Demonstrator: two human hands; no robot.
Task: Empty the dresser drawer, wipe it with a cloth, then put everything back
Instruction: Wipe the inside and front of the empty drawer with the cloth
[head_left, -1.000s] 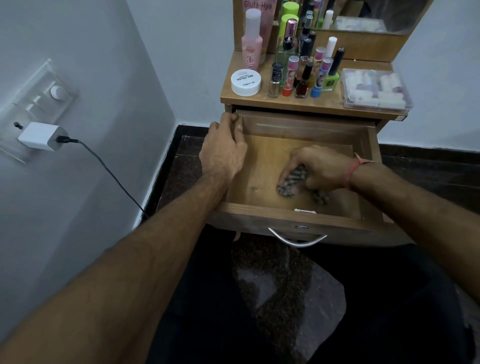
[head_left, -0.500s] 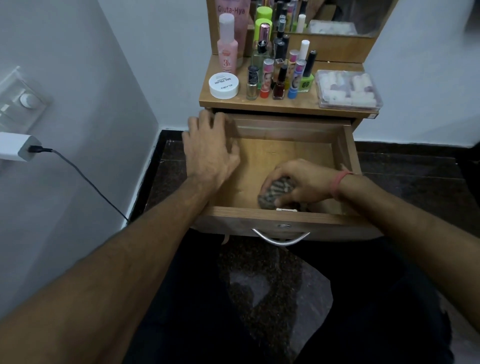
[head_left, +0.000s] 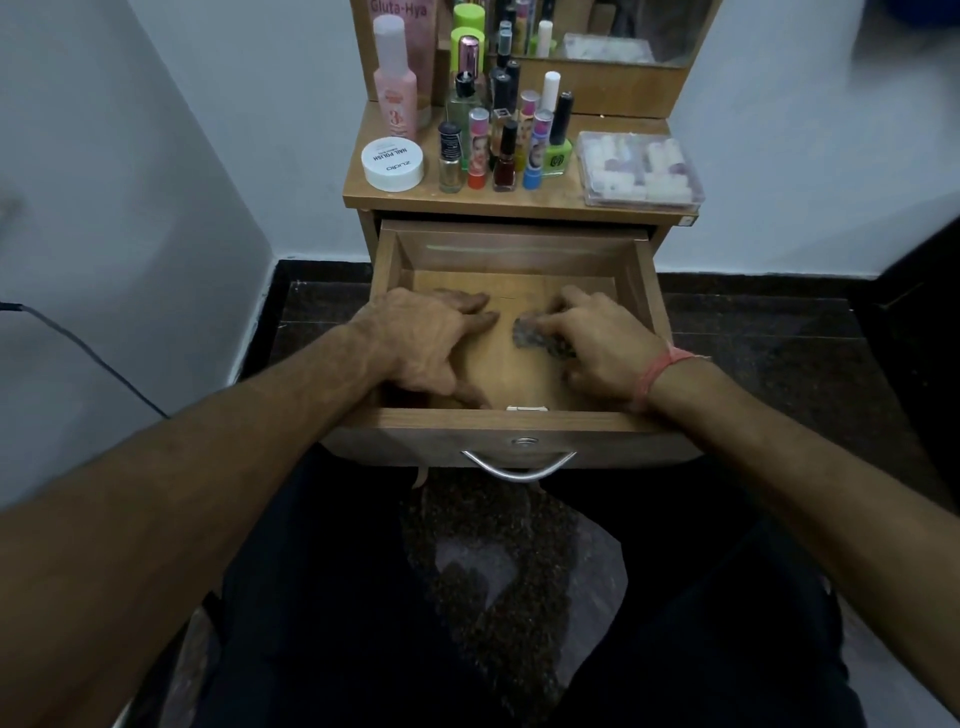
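Wooden drawer (head_left: 519, 244) pulled open; both hands inside.
Right hand (head_left: 597, 345) presses patterned cloth (head_left: 535, 332) down; left hand (head_left: 431, 343) flat, fingers spread.

Wooden drawer (head_left: 519, 423) pulled right out, its floor bare. Crumpled grey patterned cloth (head_left: 535, 335) lies on the floor, right of centre.

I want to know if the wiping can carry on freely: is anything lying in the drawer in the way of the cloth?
Mostly no. The right hand presses the cloth onto the drawer floor, which shows no stored items. Only the left hand, resting on the floor just left of the cloth, blocks a leftward sweep.
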